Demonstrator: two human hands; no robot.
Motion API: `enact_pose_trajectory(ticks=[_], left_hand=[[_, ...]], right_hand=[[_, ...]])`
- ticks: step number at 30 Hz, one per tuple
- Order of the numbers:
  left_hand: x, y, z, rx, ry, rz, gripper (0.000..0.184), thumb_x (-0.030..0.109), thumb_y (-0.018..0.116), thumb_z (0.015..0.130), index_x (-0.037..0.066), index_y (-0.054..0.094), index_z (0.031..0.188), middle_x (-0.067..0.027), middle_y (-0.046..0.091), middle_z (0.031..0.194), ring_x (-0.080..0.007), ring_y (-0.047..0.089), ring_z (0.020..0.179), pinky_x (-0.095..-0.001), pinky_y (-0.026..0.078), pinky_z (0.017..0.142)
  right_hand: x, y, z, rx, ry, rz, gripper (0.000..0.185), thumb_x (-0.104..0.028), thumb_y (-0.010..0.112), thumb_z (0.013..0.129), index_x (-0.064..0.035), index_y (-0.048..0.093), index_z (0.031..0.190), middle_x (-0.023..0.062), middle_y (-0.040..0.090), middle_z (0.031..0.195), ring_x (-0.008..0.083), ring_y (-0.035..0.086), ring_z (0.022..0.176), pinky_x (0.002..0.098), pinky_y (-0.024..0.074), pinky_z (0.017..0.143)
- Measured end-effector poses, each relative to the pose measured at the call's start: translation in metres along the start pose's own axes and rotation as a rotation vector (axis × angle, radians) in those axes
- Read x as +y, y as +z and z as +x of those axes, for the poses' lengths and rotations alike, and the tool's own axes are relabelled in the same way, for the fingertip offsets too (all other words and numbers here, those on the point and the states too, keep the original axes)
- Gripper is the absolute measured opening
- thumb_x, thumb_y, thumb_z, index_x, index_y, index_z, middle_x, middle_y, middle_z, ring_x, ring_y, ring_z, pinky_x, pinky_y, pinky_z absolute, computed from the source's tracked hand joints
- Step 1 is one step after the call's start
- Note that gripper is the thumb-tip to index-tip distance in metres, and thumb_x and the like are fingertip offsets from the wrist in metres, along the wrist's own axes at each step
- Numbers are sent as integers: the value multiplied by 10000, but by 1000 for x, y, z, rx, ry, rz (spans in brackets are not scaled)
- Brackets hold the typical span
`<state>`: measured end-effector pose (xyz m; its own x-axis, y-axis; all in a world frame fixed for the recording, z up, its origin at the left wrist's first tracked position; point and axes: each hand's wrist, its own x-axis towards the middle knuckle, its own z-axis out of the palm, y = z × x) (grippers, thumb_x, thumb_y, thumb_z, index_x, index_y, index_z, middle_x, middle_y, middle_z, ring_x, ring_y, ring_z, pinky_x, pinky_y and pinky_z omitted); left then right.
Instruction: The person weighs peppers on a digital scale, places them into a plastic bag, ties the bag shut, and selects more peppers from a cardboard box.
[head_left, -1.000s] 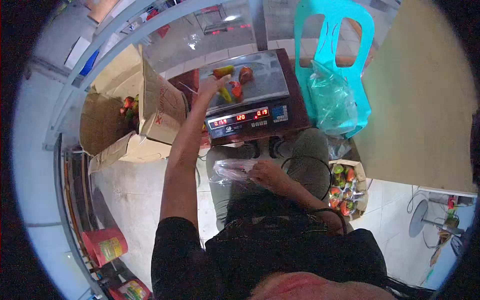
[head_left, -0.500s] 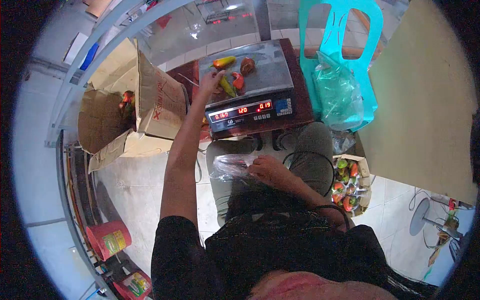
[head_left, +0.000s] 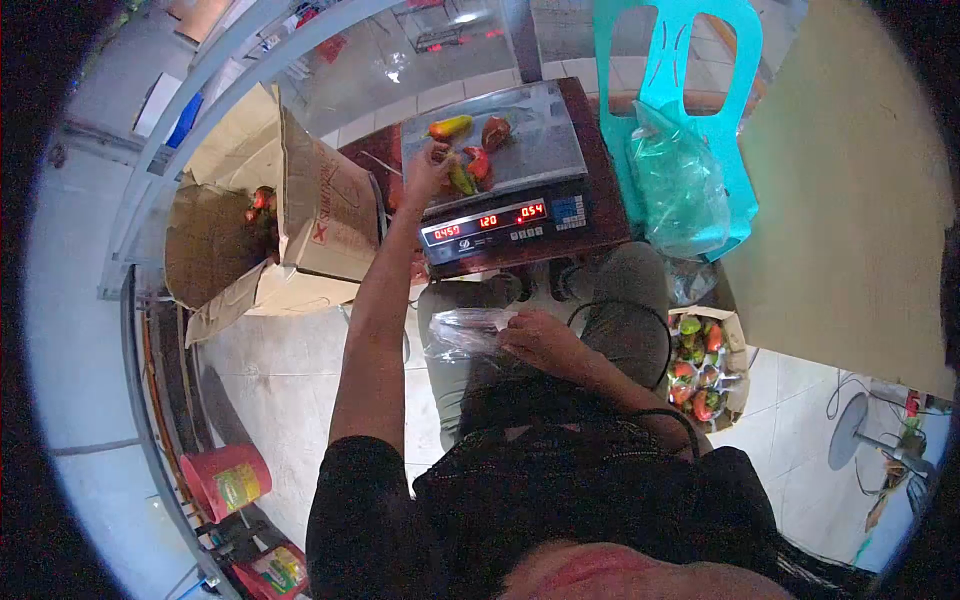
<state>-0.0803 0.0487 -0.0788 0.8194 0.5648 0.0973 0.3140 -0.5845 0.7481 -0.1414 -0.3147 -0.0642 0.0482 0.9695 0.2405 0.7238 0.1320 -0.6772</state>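
The left hand (head_left: 428, 172) is extended over the left part of the metal plate (head_left: 545, 140) of a digital scale (head_left: 505, 226), at upper centre of the frame. Its fingers are partly curled beside a green pepper (head_left: 461, 178); whether anything is gripped cannot be told. A red pepper (head_left: 478, 162) is placed just right of the green one, a yellow-red pepper (head_left: 451, 127) above them, and a dark red pepper (head_left: 496, 132) to the upper right. Readings of 0.457, 1.20 and 0.54 are displayed.

The right hand (head_left: 532, 340) is closed on a clear plastic bag (head_left: 462, 330), held over the lap at centre.

The scale is supported by a dark brown desk (head_left: 603, 200). To its left, an open cardboard box (head_left: 330, 215) is seen with red peppers (head_left: 262, 203) inside. To its right, a green plastic bag (head_left: 680, 195) is noted against a turquoise chair (head_left: 741, 130). Wrapped peppers (head_left: 703, 400) are contained in a carton (head_left: 738, 385) at right, below the chair.
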Motion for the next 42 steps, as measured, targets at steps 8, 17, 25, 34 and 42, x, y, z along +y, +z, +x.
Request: enact_pose_trajectory(ticks=[8,17,25,34,42], left_hand=[[29,12,9,235,136,351,406,386,669,815,43,610,1023,-170,605,1002,-339,597,943,-469,471,809],[92,38,-46,247,271,747,374,313,690,747,67,554,994,-131,569,937,-327,590,871,-471,457,775],[109,26,-59,179,254,336,320,155,658,784,36,509,1041,-184,585,1004,-375,594,950,-446,474,790],[178,-225,-114,683,347,386,261,110,651,838,14,575,1068,-128,619,964,-229,609,861,-353,473,766],[-49,-406,-92,605,224,872,358,312,604,875,13,573,1070,-224,615,982,-409,601,886,-470,477,750]], right_hand=[[3,3,-5,-32,55,-45,140,-173,589,857,-73,621,949,90,568,820,289,566,829,415,453,773],[-3,0,-1,-21,33,-39,147,-169,583,867,-61,617,962,105,578,861,301,558,879,422,450,806],[-6,-2,-4,-95,103,-76,141,-171,610,842,-62,631,928,114,581,843,303,564,866,430,461,795],[-8,3,0,-62,32,-30,146,-181,600,839,-61,624,919,117,578,832,303,560,852,430,450,801],[-13,0,1,-138,88,-77,165,-201,587,861,-62,623,943,114,575,843,309,562,867,434,447,801]])
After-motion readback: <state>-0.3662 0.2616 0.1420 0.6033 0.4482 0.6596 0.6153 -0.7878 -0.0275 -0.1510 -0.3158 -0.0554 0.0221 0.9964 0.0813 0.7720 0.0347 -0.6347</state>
